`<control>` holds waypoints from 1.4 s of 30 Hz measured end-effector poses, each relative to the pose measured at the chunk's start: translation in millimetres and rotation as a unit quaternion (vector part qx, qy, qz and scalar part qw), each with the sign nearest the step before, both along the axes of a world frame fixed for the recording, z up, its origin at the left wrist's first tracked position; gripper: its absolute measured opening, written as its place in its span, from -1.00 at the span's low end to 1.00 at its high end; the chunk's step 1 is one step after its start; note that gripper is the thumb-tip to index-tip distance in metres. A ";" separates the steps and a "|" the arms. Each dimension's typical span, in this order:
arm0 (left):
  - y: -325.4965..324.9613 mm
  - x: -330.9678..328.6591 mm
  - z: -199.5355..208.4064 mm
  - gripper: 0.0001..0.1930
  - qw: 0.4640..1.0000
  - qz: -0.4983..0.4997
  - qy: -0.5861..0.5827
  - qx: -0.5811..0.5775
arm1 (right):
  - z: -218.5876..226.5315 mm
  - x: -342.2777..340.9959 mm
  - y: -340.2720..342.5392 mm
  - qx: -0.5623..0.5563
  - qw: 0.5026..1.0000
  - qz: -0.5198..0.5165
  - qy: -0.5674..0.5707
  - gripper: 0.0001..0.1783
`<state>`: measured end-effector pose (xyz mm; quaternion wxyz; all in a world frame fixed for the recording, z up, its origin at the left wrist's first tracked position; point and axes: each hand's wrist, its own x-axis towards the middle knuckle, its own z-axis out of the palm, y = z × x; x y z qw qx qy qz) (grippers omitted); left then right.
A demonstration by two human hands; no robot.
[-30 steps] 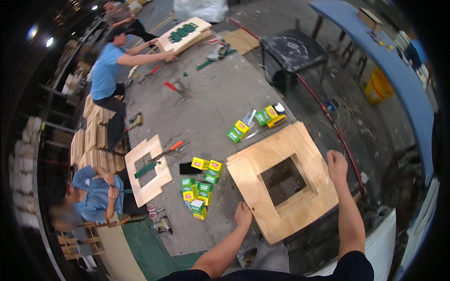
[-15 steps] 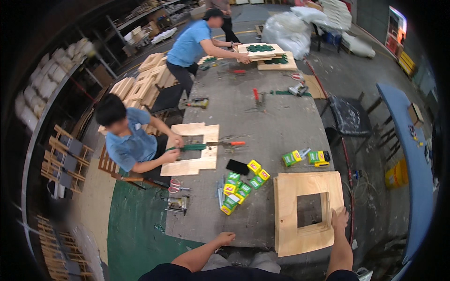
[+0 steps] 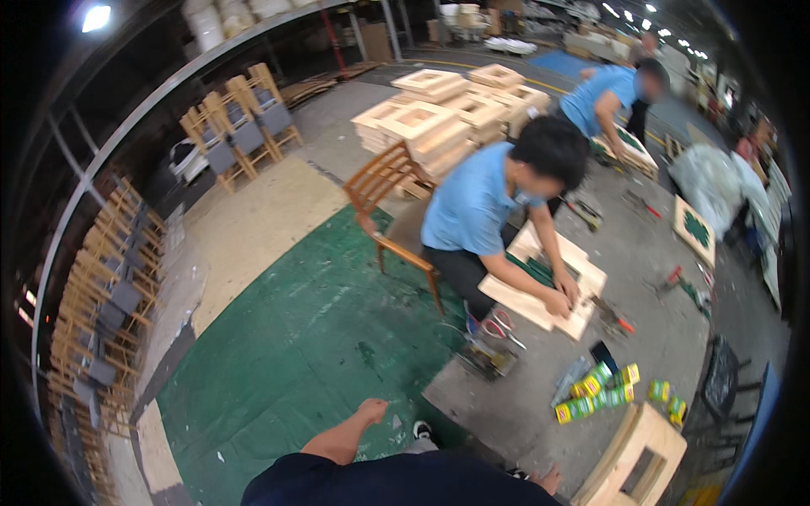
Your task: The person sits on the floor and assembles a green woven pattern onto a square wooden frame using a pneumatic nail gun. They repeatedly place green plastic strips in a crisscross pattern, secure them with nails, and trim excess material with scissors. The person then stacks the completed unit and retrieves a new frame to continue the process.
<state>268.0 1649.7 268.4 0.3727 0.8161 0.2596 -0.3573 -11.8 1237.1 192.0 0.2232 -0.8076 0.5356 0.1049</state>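
My left hand (image 3: 369,411) hangs over the green floor with its fingers curled in; nothing shows in it. Low by the near table edge, my right hand (image 3: 548,481) is slightly blurred, its fingers apart and holding nothing visible. Just right of that hand lies a stack of pale plywood frames (image 3: 604,463), each with a rectangular opening. The stack is cut off by the lower rim of the picture. Beyond it on the table (image 3: 472,401) are several small green and yellow boxes (image 3: 576,410).
A seated co-worker (image 3: 475,207) handles green webbing on another wooden frame (image 3: 504,297). Scissors (image 3: 501,324) and a staple gun (image 3: 489,360) lie near the table corner. A wooden chair (image 3: 381,187), stacked frames (image 3: 428,120) and rows of chairs (image 3: 108,291) stand beyond the green floor (image 3: 278,341).
My view has swung left. My right hand has come off the plywood frames and moved left of them. My left hand is now over the floor, away from the table edge.
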 end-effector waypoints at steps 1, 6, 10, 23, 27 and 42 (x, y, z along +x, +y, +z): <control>27.8 6.7 4.1 -0.62 0.999 0.033 0.001 -0.001 | 0.5 23.3 8.4 0.025 0.998 0.053 -0.016 -0.05; 152.9 8.8 16.4 -0.63 0.993 0.119 -0.002 0.016 | -19.1 183.9 22.0 0.027 0.970 0.221 -0.099 -0.13; 192.0 8.9 5.0 -0.54 0.939 0.336 0.068 -0.043 | -28.6 284.9 21.8 -0.013 0.981 0.161 -0.110 -0.22; 310.7 98.3 4.6 -0.54 0.870 0.380 -0.066 -0.308 | -42.5 400.1 172.1 0.386 0.833 0.213 0.335 -0.50; 363.7 216.5 13.7 -0.55 0.897 0.383 -0.038 -0.218 | -51.8 506.1 214.8 0.438 0.793 0.242 0.347 -0.56; 508.5 511.9 -36.9 -0.50 0.974 0.218 0.056 -0.027 | 71.2 993.6 446.8 0.454 0.793 0.406 0.006 -0.32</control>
